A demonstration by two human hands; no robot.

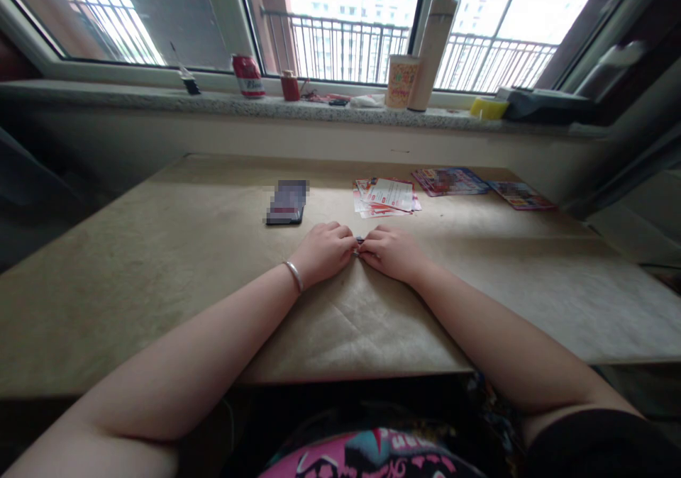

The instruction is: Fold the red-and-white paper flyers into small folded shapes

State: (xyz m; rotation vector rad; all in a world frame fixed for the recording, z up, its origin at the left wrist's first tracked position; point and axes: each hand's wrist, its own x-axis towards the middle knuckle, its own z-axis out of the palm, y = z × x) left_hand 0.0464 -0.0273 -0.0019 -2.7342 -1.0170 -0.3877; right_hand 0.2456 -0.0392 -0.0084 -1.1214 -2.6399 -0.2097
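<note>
Both hands meet over the middle of the table (175,265). My left hand (327,251), with a silver bangle (294,276) on its wrist, is closed with its fingertips pinched together. My right hand (391,252) is closed in the same way, its fingertips touching those of the left. Between them shows a sliver of a small dark and silvery thing (360,240), mostly hidden by the fingers, too small to name. Just beyond the left hand lies a phone (287,203), its screen blurred out. Past the right hand is a loose pile of red and white printed cards (391,194).
Farther right lie a colourful stack of printed packets (450,181) and another packet (521,195). On the windowsill (213,100) stand a red can (247,77), a red bottle (290,86), a patterned paper cup (400,82), a tall cylinder (433,52) and yellow tape (488,108).
</note>
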